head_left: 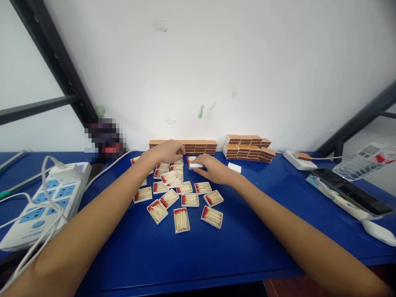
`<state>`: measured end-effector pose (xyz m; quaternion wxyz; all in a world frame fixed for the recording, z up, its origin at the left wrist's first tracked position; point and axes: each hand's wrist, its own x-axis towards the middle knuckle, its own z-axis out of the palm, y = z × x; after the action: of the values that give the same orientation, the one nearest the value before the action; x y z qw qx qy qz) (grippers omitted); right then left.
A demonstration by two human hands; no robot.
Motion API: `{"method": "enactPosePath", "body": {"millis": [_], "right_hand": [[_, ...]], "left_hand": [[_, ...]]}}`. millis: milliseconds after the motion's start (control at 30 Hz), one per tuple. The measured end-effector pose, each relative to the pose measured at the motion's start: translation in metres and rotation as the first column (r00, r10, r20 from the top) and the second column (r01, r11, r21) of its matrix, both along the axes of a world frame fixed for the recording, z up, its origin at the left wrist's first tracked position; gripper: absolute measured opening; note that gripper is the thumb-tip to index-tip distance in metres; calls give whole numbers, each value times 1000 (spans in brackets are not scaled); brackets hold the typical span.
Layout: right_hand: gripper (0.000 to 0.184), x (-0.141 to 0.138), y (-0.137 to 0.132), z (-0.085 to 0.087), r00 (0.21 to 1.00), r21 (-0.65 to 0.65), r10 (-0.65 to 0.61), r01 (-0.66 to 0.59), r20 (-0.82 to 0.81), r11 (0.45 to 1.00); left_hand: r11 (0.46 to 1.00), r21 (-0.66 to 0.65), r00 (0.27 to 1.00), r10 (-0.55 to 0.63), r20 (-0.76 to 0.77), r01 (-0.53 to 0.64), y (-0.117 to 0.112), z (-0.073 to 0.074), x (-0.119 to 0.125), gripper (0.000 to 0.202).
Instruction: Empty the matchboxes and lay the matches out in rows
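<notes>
Blue tabletop (247, 235): the right hand (214, 168) grips a small white cardboard tray (195, 166); beside it, the left hand (172, 151) curls, its contents unclear.

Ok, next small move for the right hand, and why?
I'd probably have the right hand settle the small white cardboard tray flat, then release. Its fingers and thumb appear to pinch that tray, and open white cardboard trays of red-tipped wooden matches lie nearby on the blue tabletop.
</notes>
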<state>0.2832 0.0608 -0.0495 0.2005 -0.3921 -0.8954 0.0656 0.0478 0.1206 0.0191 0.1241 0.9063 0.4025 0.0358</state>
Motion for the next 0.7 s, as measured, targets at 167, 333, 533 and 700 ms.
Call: {"method": "enactPosePath", "body": {"millis": [167,333,533,700], "right_hand": [[24,0,8,-7,987,58,-53,63,-154,996],[25,-1,8,-7,968,148,-111,147,-226,978],[31,1,5,-4,998,155,-53,60,-47,986],[32,0,8,-5,998,150,-24,32,-54,988]], "left_hand": [[1000,-6,1000,0,0,0,-2,2,1,37],[1000,-3,1000,-5,2,5,-2,2,1,38],[1000,11,1000,-6,11,6,0,0,0,38],[1000,25,1000,-18,4,18,1,-1,2,36]]}}
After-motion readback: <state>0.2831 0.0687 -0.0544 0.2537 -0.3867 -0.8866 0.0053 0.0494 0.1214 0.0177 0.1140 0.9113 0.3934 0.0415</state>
